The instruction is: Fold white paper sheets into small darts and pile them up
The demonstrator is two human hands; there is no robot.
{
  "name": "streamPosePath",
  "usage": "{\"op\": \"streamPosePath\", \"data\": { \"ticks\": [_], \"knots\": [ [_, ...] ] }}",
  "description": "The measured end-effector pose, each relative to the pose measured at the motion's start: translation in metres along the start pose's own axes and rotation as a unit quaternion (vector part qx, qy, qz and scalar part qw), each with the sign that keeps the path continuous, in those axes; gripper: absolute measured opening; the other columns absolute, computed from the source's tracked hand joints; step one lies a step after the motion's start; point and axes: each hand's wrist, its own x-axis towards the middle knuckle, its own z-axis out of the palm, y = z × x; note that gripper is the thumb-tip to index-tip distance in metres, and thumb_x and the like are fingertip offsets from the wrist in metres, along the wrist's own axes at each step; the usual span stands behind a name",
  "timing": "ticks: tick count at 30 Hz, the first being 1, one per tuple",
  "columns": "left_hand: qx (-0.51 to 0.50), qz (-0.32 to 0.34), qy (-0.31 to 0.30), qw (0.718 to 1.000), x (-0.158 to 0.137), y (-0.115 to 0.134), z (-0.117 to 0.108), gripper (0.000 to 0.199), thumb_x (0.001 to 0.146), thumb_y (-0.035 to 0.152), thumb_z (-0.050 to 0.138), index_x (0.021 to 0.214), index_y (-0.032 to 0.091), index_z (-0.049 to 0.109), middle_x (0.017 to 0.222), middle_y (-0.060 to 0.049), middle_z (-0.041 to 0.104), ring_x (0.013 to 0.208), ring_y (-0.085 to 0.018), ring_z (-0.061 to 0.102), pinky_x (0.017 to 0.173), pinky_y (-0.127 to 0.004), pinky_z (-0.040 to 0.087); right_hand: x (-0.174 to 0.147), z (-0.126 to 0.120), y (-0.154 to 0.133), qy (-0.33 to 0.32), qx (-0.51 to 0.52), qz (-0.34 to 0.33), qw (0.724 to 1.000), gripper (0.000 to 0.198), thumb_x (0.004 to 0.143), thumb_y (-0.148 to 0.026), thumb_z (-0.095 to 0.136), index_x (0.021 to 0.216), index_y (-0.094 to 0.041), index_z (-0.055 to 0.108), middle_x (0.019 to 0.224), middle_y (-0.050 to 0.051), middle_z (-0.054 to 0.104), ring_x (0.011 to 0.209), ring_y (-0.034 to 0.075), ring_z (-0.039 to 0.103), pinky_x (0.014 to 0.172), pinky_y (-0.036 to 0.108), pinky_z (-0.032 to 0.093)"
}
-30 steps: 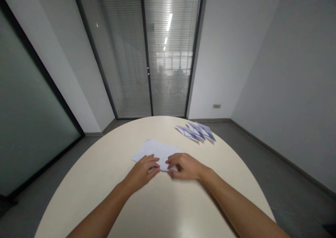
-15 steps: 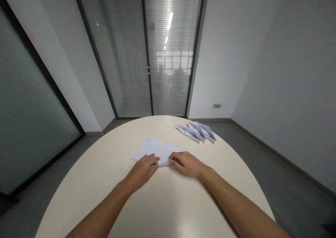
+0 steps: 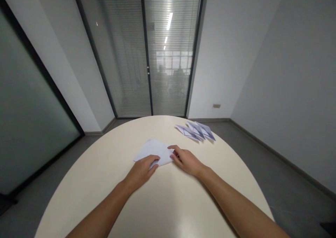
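Head view: folded pieces (image 3: 195, 130) lie beyond the paper (image 3: 154, 149).

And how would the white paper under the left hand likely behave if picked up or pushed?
The paper looks thin, so it is probably light and rather bendy when lifted. Lying flat on the smooth, shiny table, it would likely slide rather than roll if pushed. It may hold creases well, judging by the folded papers nearby.

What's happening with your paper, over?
Left hand on white paper. Right hand at its right end. Paper on table, partly hand-covered. Folded papers far right, clear of hands.
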Motion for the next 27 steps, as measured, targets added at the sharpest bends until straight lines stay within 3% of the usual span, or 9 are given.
{"op": "streamPosePath", "data": {
  "ticks": [5, 11, 15, 20, 27],
  "knots": [
    [-0.001, 0.023, 0.008, 1.000, 0.0000, -0.0025, 0.0000, 0.039, 0.096, 0.027, 0.052, 0.135, 0.026, 0.056, 0.134, -0.004, 0.065, 0.120, -0.021, 0.062, 0.105, -0.035, 0.047, 0.0013, 0.0018, -0.0041, 0.013, 0.008, 0.017, 1.000, 0.038, 0.101, -0.032, 0.043, 0.137, -0.022, 0.045, 0.106, 0.008, 0.071, 0.088, 0.021, 0.066, 0.077, 0.030, 0.046],
    [0.018, 0.049, 0.003, 0.999, -0.0001, -0.0013, -0.0017, 0.030, 0.096, 0.024, 0.051, 0.122, 0.027, 0.068, 0.134, -0.002, 0.064, 0.119, -0.020, 0.063, 0.104, -0.034, 0.050, 0.0031, 0.0066, -0.0029, 0.030, 0.013, 0.052, 0.998, 0.039, 0.099, -0.029, 0.047, 0.137, -0.021, 0.046, 0.115, 0.009, 0.069, 0.098, 0.023, 0.066, 0.085, 0.033, 0.048],
    [0.035, 0.043, -0.009, 0.998, 0.0006, 0.0001, -0.0015, 0.029, 0.097, 0.024, 0.052, 0.119, 0.028, 0.070, 0.136, 0.000, 0.063, 0.120, -0.020, 0.062, 0.106, -0.034, 0.049, 0.0032, 0.0062, -0.0018, 0.049, 0.022, 0.038, 0.998, 0.033, 0.097, -0.025, 0.049, 0.130, -0.021, 0.054, 0.123, 0.009, 0.066, 0.108, 0.022, 0.064, 0.094, 0.034, 0.047],
    [0.042, 0.064, -0.018, 0.997, 0.0022, -0.0037, 0.0017, 0.030, 0.098, 0.024, 0.053, 0.122, 0.026, 0.069, 0.134, -0.001, 0.066, 0.123, -0.019, 0.060, 0.109, -0.037, 0.047, 0.0034, 0.0049, -0.0032, 0.052, 0.006, 0.005, 0.999, 0.026, 0.098, -0.020, 0.047, 0.118, -0.021, 0.064, 0.118, 0.008, 0.065, 0.109, 0.020, 0.061, 0.096, 0.032, 0.046],
    [0.044, 0.078, -0.015, 0.996, 0.0012, -0.0021, -0.0012, 0.029, 0.097, 0.024, 0.053, 0.121, 0.025, 0.070, 0.130, -0.003, 0.068, 0.121, -0.020, 0.061, 0.108, -0.039, 0.047, 0.0044, 0.0008, -0.0045, 0.042, -0.071, 0.024, 0.996, 0.024, 0.098, -0.020, 0.050, 0.110, -0.020, 0.070, 0.116, 0.009, 0.067, 0.110, 0.023, 0.058, 0.097, 0.037, 0.044]
  ]
}}
